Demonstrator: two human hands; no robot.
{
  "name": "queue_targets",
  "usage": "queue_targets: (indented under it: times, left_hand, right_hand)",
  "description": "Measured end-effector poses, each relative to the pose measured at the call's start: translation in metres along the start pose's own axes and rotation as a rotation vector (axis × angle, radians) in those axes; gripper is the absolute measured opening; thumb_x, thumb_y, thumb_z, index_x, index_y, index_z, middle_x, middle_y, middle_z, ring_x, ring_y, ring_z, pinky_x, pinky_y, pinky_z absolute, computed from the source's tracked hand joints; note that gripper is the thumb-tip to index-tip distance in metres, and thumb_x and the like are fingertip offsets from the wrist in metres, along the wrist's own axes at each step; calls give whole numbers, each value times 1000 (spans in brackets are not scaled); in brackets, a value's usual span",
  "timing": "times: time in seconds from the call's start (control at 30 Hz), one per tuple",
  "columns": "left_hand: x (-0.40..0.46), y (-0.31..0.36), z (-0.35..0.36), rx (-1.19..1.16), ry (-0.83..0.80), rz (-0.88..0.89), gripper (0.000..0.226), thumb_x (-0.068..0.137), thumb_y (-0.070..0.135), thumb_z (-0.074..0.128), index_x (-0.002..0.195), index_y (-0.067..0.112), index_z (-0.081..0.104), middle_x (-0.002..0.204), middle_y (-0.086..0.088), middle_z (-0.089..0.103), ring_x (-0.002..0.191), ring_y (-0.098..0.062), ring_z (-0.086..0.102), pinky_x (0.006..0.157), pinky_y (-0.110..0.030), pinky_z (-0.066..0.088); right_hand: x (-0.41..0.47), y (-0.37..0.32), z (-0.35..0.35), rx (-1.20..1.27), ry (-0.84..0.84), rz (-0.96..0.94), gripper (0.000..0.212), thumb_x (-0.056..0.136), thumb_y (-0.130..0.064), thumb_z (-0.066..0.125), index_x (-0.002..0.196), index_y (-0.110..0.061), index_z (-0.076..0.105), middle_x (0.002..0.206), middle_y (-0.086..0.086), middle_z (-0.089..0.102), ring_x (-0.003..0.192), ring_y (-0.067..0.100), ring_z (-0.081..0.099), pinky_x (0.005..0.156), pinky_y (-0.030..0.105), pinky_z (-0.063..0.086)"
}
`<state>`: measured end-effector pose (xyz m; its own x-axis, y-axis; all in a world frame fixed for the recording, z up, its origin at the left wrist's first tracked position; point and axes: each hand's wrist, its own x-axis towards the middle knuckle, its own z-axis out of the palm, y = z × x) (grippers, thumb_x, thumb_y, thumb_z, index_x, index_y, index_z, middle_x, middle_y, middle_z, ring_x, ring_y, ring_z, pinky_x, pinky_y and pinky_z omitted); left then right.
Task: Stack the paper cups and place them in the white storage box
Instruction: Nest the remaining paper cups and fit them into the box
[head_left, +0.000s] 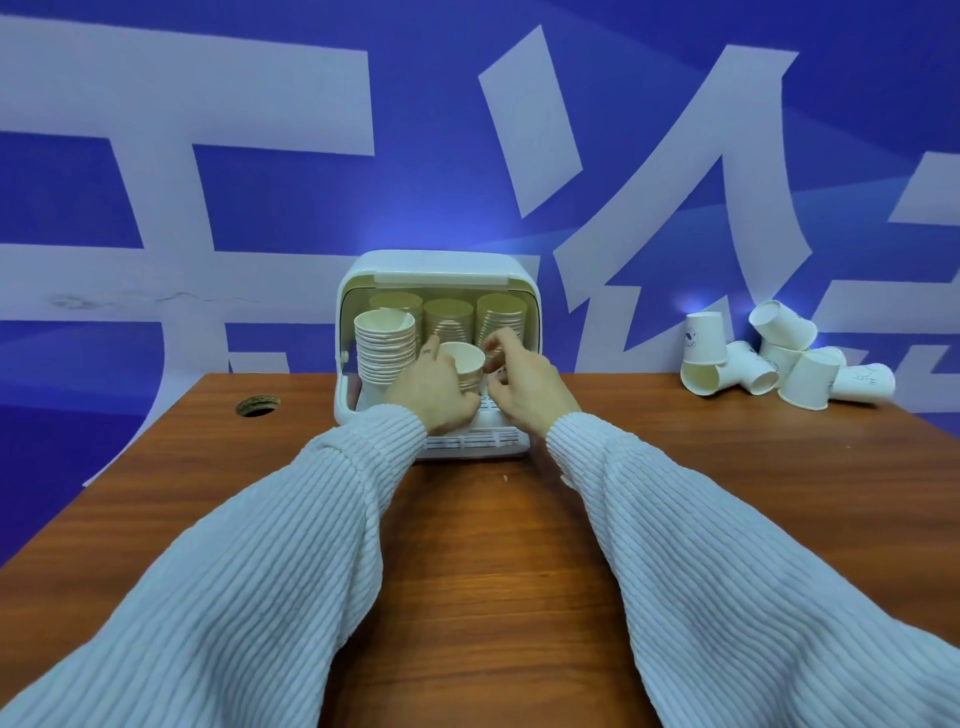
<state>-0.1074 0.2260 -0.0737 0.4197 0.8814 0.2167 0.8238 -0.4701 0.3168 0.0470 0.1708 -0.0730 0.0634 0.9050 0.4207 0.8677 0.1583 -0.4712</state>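
Head view shows your short stack of white paper cups (469, 366) upright, mouth up, long axis vertical, at the open front of the white plastic storage box (363, 270) by the wooden worktop's (467, 545) far edge. Your left hand (434, 387) grips the stack's left side. Your right hand (524, 384) hovers beside it with curled fingers; whether it touches, you cannot tell. Loose white paper cups (779, 358) lie tumbled at the far right corner.

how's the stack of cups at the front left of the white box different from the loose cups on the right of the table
The nested stack of white paper cups stands upright, mouths up, inside the white plastic storage box. The loose white paper cups lie scattered on the brown wooden table, some tipped over, some mouth down. Both are the same kind of cup.
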Motion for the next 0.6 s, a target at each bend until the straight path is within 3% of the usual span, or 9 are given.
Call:
queue_targets:
  times: [0.13,0.23,0.33,0.43,0.5,0.6]
  left_hand:
    - [0,-3,1,59,-101,-36,82,95,42,48,158,-3,22,172,-13,1,154,-27,26,121,-43,30]
    - [0,0,-7,87,-137,-42,77,94,41,51,155,-1,29,170,-17,8,150,-32,32,118,-45,33]
    - [-7,10,-7,76,225,125,48,88,31,54,127,3,56,139,-18,50,131,-34,48,106,-49,45]
    - [-15,40,-2,-77,511,373,38,86,26,51,113,4,66,114,-15,64,112,-34,56,97,-44,47]
    - [-17,70,6,-184,533,491,34,87,24,52,112,7,67,109,-12,65,105,-32,56,94,-41,45]
    - [-13,119,33,-361,461,502,32,89,21,51,114,10,66,109,-9,65,103,-29,59,93,-44,48]
  right_hand:
    - [-2,1,3,-46,-64,-10,43,100,-16,56,141,-28,55,123,-5,70,102,13,66,93,39,56]
    - [-5,4,2,-76,-63,-23,45,99,-19,55,142,-31,56,119,-8,70,99,13,65,91,43,57]
    - [-9,6,-8,-43,36,-43,40,97,-23,54,136,-34,58,100,-12,70,89,13,65,86,43,58]
    - [-16,16,-26,-10,186,-51,32,97,-23,53,125,-34,62,94,-12,70,84,14,65,82,41,57]
    - [-22,30,-40,-2,266,-24,26,95,-21,55,117,-34,62,93,-12,69,82,16,63,79,41,57]
    - [-34,62,-62,-4,343,70,21,94,-18,57,109,-32,62,93,-10,70,82,16,63,78,41,57]
